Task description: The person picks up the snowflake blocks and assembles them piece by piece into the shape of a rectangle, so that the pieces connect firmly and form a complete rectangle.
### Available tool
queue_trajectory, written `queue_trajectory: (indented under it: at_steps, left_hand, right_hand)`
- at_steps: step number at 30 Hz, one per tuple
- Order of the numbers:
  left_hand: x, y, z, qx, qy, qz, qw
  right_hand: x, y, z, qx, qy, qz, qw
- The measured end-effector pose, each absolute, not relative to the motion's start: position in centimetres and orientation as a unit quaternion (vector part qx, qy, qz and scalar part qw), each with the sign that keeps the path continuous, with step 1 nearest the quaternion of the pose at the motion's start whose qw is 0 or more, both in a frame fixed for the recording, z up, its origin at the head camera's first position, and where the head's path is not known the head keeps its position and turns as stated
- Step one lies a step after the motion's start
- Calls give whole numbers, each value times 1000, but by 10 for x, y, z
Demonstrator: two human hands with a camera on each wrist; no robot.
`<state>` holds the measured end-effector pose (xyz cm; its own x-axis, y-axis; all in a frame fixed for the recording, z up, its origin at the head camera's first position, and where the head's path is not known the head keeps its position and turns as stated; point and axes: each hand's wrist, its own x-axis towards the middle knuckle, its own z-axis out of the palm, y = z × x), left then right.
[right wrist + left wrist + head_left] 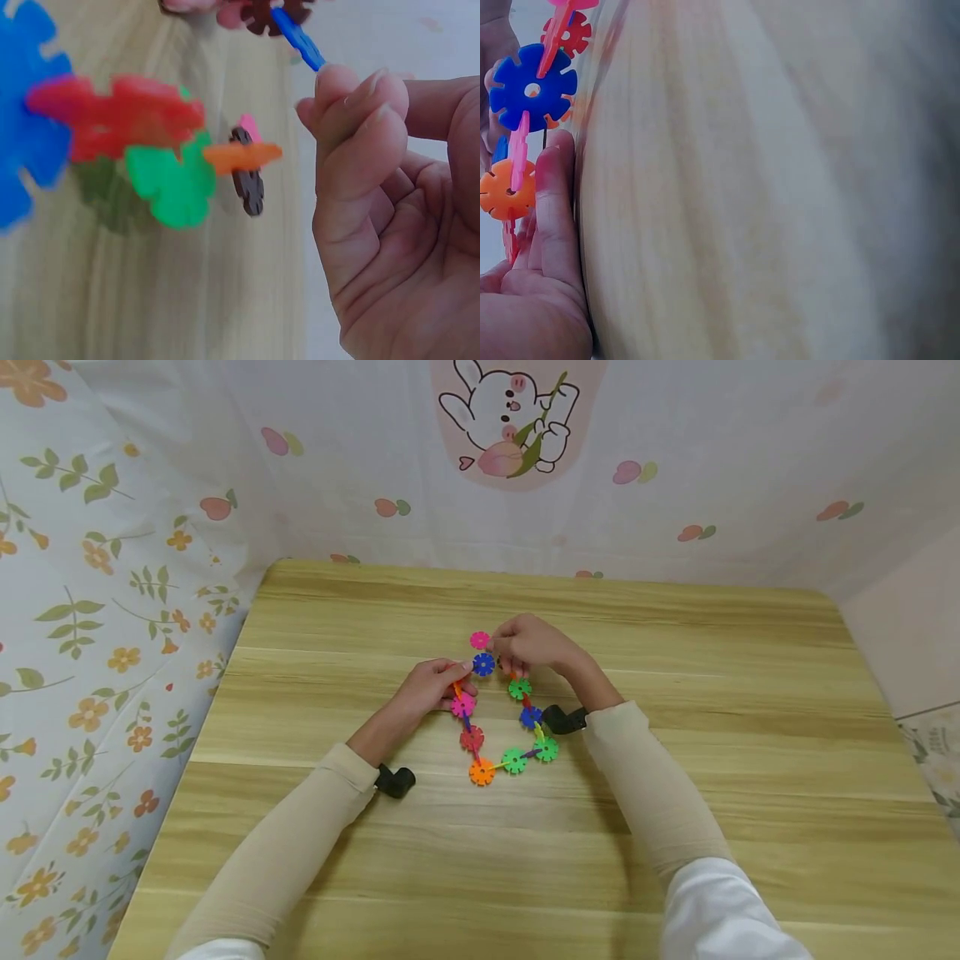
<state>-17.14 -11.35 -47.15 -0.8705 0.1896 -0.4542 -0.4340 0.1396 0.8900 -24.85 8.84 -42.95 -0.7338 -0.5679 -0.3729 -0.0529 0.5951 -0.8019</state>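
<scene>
Notched plastic discs, slotted together edge to edge, make a colourful chain (482, 772) that loops over the wooden table. My left hand (433, 687) grips the chain's left end, by a blue disc (483, 664). My right hand (531, 642) has its fingers curled beside a pink disc (480, 640). In the right wrist view, the right fingertips meet the end of a blue disc (298, 39), which touches a dark brown disc (262, 16). Along the left fingers, the left wrist view shows an orange disc (507, 190). The exact hold of the right fingertips is partly hidden.
The wooden table (750, 718) reaches back to a printed cloth (337, 460) with a rabbit picture. A floral cloth (112, 652) hangs along the left side. Black wrist devices (395, 781) sit under both forearms, the right one close to the chain.
</scene>
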Motion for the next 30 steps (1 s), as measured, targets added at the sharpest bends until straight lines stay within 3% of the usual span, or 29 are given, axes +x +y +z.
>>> queue_trajectory:
  at_steps: [8, 30]
  left_hand:
    - [-171, -113, -471, -82, 725, 642, 236]
    - [-171, -113, -472, -81, 719, 648, 238]
  right_hand:
    - [-265, 92, -427, -160, 841, -426, 292]
    - [-287, 85, -444, -144, 837, -433, 303]
